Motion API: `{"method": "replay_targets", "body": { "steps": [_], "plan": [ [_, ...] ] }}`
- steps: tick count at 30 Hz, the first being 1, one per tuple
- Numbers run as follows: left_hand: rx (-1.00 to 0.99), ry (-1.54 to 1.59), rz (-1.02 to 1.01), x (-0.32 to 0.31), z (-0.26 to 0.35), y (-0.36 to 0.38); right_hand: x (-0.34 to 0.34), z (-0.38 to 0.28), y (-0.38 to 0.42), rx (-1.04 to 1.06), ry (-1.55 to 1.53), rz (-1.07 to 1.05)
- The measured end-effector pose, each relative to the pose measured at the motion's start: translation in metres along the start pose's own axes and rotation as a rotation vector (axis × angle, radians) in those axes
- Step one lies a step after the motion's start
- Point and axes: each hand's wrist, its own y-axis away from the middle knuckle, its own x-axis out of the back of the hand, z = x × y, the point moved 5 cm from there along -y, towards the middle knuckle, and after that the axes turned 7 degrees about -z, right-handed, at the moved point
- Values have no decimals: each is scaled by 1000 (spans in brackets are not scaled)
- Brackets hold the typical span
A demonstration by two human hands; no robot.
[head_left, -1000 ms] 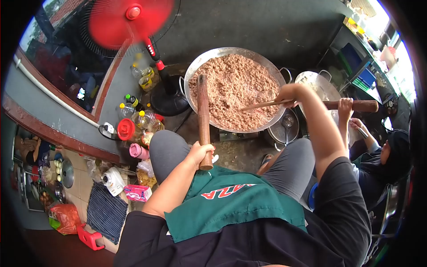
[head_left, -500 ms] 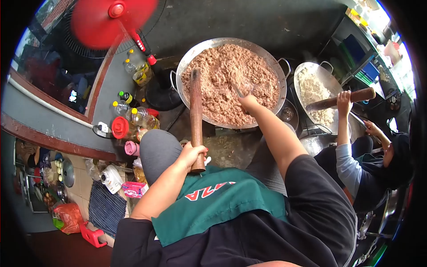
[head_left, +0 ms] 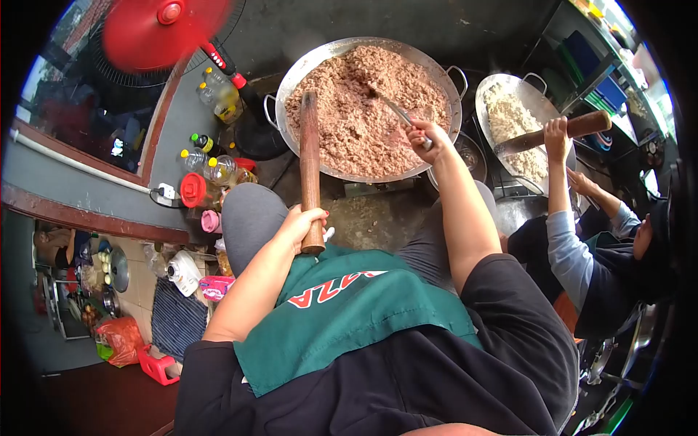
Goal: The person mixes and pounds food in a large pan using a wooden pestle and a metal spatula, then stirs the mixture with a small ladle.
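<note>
My left hand (head_left: 302, 227) is wrapped round the lower end of a thick wooden pole (head_left: 310, 163), shaped like a long pestle. Its dark far end overlaps the left side of a large two-handled wok (head_left: 339, 48). Brown, crumbly minced food (head_left: 349, 138) fills the wok. With fingers closed, my right hand (head_left: 430, 139) grips the metal handle of a stirring tool (head_left: 397, 111) at the wok's right side. The tool's head is buried in the food, so its shape is hidden.
At right a co-worker (head_left: 582, 247) holds another wooden pole (head_left: 552, 134) over a smaller wok (head_left: 496, 89) of pale food. A red fan (head_left: 171, 14) spins at upper left. Bottles (head_left: 220, 171) and a red-lidded jar (head_left: 193, 190) line the left wall.
My right hand has drawn back to the right along with the stirring tool, showing more of its handle. My left hand keeps hold of the pole. The whole view has shifted slightly.
</note>
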Motion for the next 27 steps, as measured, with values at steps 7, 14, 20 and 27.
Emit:
{"method": "replay_targets", "body": {
  "steps": [7, 14, 20, 27],
  "plan": [
    [13, -23, 8, -8, -4, -5, 27, -32, 30, -11, -198, -102],
    [11, -14, 26, -14, -7, -8, 21, -41, 65, -15, -601, -270],
    [8, 6, 35, -17, -4, -5, 20, -32, 97, 50, -822, -424],
    [19, 101, 5, -16, 3, 4, 17, -14, 155, 130, -777, -555]
  ]
}}
